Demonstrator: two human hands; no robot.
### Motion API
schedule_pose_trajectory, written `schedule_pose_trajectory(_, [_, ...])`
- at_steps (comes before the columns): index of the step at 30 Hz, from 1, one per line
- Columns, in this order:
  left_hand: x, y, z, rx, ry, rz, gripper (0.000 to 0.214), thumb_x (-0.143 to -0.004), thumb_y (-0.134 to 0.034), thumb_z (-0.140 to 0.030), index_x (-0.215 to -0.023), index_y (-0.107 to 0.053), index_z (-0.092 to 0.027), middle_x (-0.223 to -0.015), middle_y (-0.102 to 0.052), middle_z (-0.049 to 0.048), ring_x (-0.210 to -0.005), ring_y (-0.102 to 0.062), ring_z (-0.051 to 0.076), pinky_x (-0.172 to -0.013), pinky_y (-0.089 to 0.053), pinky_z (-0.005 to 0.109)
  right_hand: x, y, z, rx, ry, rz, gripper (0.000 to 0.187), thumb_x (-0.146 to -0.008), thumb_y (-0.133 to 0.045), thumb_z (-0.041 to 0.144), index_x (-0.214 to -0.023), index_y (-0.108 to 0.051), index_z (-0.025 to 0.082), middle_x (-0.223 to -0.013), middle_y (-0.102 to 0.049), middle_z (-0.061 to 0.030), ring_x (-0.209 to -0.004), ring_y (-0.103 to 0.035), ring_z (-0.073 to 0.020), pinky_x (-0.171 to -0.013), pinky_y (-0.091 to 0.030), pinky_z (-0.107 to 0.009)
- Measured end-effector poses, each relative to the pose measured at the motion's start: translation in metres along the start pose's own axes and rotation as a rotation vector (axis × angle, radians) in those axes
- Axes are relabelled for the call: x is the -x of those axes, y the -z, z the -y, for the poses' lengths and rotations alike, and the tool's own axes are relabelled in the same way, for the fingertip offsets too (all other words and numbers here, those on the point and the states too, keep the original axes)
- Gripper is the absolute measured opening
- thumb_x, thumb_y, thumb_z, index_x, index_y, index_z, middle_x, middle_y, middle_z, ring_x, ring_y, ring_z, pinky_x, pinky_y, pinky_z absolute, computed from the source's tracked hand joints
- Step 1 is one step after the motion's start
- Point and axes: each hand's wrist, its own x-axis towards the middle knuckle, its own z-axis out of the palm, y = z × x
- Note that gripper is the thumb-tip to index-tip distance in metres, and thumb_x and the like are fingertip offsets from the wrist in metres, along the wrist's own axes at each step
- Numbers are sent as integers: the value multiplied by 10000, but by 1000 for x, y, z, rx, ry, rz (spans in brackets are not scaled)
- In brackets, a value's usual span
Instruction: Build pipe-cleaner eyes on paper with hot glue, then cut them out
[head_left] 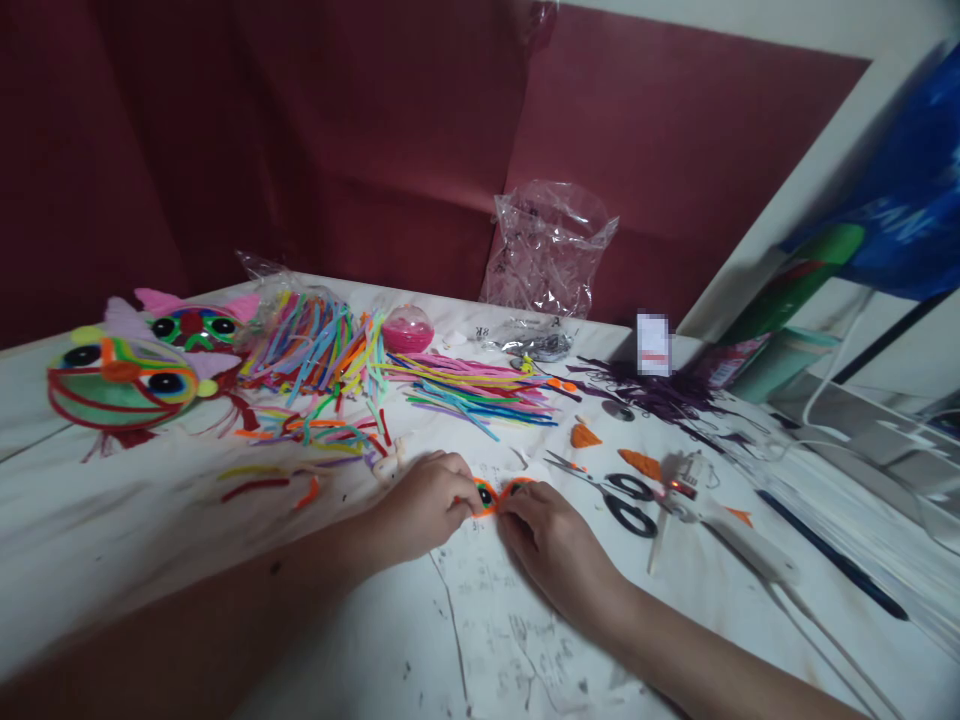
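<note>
My left hand (pixel 431 502) and my right hand (pixel 553 545) meet over the middle of the table. Between them is a pair of craft eyes (pixel 486 497) with orange pipe-cleaner rims and dark centres. My left fingers pinch the left eye at its outer edge. My right thumb and fingers close on the right eye, which they partly cover. Beneath my hands lies a sheet of paper (pixel 491 610) with handwriting. Just right of my right hand are black-handled scissors (pixel 630 503), blades pointing left.
A white hot glue gun (pixel 739 540) with a lit red spot lies right of the scissors. Colourful pipe cleaners (pixel 480 390) spread behind my hands. Decorated masks (pixel 124 378) stand at left. Purple strands (pixel 645 388) and a clear plastic bag (pixel 551 255) are farther back.
</note>
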Motion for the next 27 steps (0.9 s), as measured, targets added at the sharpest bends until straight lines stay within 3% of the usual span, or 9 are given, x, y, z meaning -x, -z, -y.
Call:
schedule_pose_trajectory(6, [0,0,1,-6,2,3,230,-759,-559,-38,-746,-721,-202,-795,-637,13,-810,-565,140,-745,-410,249,-4,1,-2,15,-33,39,176,-823,-533,16,-824,-677,117,-824,-634,-107,-792,-597,-221,-727,-506,-338])
schedule_pose_trajectory(14, [1,0,1,-8,15,12,214,-763,-566,-54,-747,-721,-200,-804,-639,16,-807,-564,143,-744,-411,250,0,2,-2,-5,40,-36,188,-803,-573,16,-808,-721,132,-771,-634,-85,-728,-611,-197,-657,-508,-291])
schedule_pose_trajectory(21, [1,0,0,-4,26,9,231,-757,-559,-39,-749,-724,-201,-805,-640,17,-813,-567,145,-754,-412,252,3,0,-3,-25,60,-34,252,-842,-528,43,-675,-678,156,-780,-621,-88,-744,-589,-195,-664,-512,-300])
schedule_pose_trajectory(27, [0,1,-1,2,22,9,248,-736,-565,-16,-750,-726,-204,-814,-643,14,-819,-568,143,-759,-410,248,5,-3,-5,8,72,-23,260,-860,-503,50,-688,-662,161,-815,-607,-96,-789,-568,-208,-692,-510,-320])
